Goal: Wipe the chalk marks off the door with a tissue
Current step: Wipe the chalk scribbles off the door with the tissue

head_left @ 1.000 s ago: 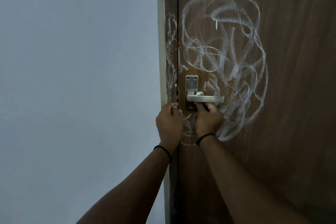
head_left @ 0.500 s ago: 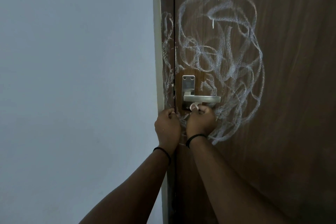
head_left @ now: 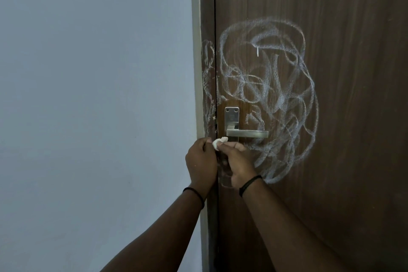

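1. Both forearms rise from the bottom of the frame toward its centre.
2. The left hand is curled, knuckles up.
3. The right hand, just beside it, is curled too; the fingertips of both hands meet.
4. Each wrist wears a dark band.

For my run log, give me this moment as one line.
stage: pre-wipe | tissue: small wad pinched between left hand and right hand, below door handle | chalk marks: unwiped on door
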A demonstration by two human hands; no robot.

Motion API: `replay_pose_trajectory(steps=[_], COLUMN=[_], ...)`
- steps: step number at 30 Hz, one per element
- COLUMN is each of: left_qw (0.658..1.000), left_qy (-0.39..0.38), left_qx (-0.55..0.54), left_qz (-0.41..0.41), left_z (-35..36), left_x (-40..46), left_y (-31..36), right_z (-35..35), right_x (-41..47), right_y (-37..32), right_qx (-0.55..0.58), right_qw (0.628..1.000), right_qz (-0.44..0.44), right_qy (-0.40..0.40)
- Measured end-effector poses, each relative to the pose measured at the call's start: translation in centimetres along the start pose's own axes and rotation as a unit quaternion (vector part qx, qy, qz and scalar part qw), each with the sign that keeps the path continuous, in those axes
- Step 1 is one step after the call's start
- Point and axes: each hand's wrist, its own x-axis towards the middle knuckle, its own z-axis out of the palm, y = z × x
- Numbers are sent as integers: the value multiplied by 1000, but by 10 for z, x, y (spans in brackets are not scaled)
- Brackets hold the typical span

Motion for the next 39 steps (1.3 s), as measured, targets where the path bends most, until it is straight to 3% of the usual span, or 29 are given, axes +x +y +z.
replay_pose_trajectory(steps=[3,6,9,11,15,18,20,24,30,33,37,38,39], left_qw=[999,988,963,943,912,893,890,888,896,888,874,873,874], left_qy=[2,-21,-77,-83,-102,-139,-143,-131,-79,-73,-81,-88,-94], left_qx=[15,57,114,162,230,272,276,259,220,230,247,248,246], left_qz=[39,144,232,279,324,329,332,356,377,391,411,411,409], left_z=[0,2,8,15,23,24,22,21,28,29,32,34,35], left_x=[1,0,11,21,38,45,44,44,52,56,58,58,59], left_y=[3,17,26,28,33,28,25,21,15,15,14,14,14], right_z=[-15,-25,-28,-24,-7,-5,-10,-16,-24,-37,-15,-10,-9], right_x=[-13,-22,-16,-6,13,29,43,69,81,82,84,84,83], right_y=[-24,-58,-92,-110,-126,-121,-121,-118,-106,-112,-118,-116,-114], right_qx=[-157,-182,-266,-298,-436,-494,-522,-606,-627,-607,-548,-551,-578], right_qw=[975,945,888,860,746,683,654,555,499,508,592,593,570], right_qz=[-146,-266,-367,-405,-501,-538,-546,-569,-598,-611,-591,-587,-583], right_qy=[61,60,73,83,58,32,41,43,9,19,12,-2,-15])
